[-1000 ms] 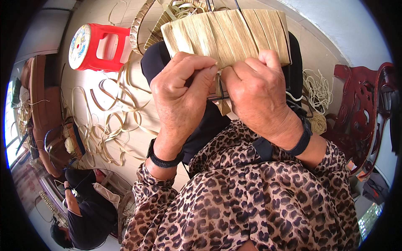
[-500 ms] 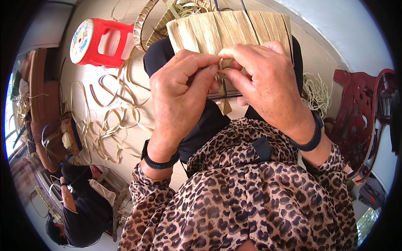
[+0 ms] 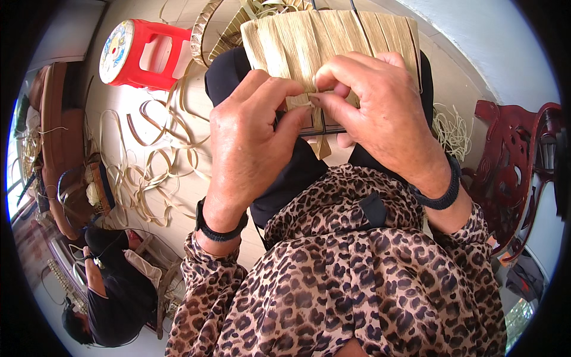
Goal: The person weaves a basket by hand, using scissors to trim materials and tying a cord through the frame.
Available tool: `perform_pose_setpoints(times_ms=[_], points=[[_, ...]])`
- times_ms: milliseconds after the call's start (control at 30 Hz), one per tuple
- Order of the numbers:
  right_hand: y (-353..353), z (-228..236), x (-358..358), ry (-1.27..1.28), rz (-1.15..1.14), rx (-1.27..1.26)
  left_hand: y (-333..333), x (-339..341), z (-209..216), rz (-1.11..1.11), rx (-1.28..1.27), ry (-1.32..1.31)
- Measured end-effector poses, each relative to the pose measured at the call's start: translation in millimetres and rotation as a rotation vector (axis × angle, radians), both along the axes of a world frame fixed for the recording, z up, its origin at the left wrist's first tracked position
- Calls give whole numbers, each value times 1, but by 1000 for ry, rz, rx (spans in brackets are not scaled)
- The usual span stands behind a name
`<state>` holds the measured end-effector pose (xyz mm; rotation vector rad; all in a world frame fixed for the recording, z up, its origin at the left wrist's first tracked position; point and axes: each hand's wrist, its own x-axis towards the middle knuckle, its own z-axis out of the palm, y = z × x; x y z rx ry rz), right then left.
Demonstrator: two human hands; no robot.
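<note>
A pale straw-coloured panel of broad, flat strips [image 3: 279,44] lies over my knees on a thin black wire frame [image 3: 354,18]. At its near edge a narrow strip [image 3: 317,122] wraps around the wire, its pointed tail [image 3: 322,147] hanging below. My left hand [image 3: 253,134] is curled there, thumb and index finger on either side of the folded strip. Opposite it, my right hand [image 3: 380,110] bends over the panel, its thumb pressing the same strip near the left thumb. The right fingertips underneath are partly hidden.
A red stool [image 3: 146,55] stands at the far left. Loose curled strips [image 3: 151,172] litter the floor beside me. Thin pale strands [image 3: 452,128] lie at right, by a carved dark-red wooden chair [image 3: 511,154]. Another person [image 3: 122,294] sits at lower left.
My left thumb and index finger have parted slightly, showing more of the strip between them. The right thumb stays on the strip. The panel has shifted a little right and up.
</note>
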<state>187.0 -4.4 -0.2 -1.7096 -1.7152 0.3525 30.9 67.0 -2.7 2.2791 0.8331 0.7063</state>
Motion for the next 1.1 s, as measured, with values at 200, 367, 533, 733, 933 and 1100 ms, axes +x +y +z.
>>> perform_pose_setpoints(times_ms=[200,367,533,733,933,1100], points=[[0,-2,-1,-35,-22,49,0,5,-9,-46,232,-11],[0,-1,-1,-101,-50,65,2,8,-13,-70,320,-64],[-1,-5,-1,-178,-54,150,3,9,-14,-90,293,-92],[-2,-8,-1,-208,-66,208,0,10,-8,-60,240,-31],[-3,-7,-1,-203,-75,216,0,12,-9,-52,260,-15],[-1,-11,-2,-170,-94,237,0,11,-10,-63,274,4]])
